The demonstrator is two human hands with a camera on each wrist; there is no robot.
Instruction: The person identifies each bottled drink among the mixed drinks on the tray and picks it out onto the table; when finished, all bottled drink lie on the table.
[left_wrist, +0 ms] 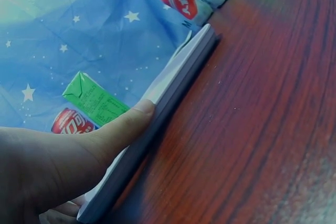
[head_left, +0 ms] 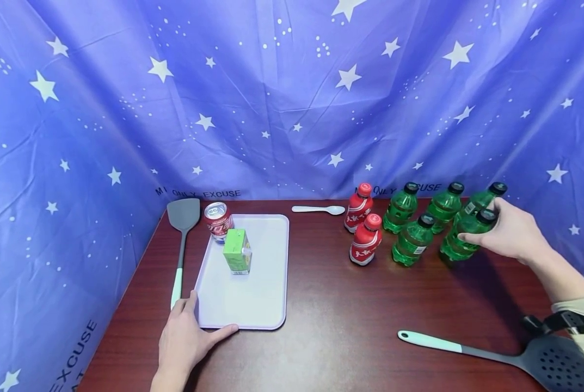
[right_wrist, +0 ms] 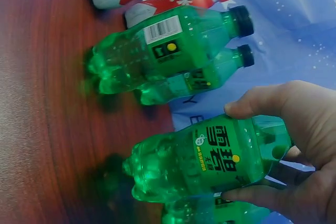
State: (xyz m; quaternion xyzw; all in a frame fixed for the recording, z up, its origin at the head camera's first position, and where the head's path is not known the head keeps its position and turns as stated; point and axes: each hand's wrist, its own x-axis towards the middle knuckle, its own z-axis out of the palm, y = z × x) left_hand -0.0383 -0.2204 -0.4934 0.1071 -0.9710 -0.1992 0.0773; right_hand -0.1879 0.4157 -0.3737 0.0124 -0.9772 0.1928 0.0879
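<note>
My right hand [head_left: 514,231] grips a green soda bottle [head_left: 459,239] round its upper part, thumb on one side and fingers on the other. In the right wrist view the label of this bottle [right_wrist: 210,153] faces the camera; whether its base touches the table cannot be told. My left hand [head_left: 183,335] holds the near left corner of a pale lilac tray [head_left: 267,288], its thumb [left_wrist: 128,124] over the rim and its fingers along the left side. On the tray stand a green drink carton [head_left: 238,253] and, behind it, a red soda can [head_left: 217,220].
Other green bottles [head_left: 413,239] and two red bottles [head_left: 365,239] stand upright at the back right. A white spoon [head_left: 318,209] lies behind them to the left. A grey turner [head_left: 184,215] lies left of the tray; a slotted turner [head_left: 497,356] lies front right. A starry curtain [head_left: 292,98] encloses the table.
</note>
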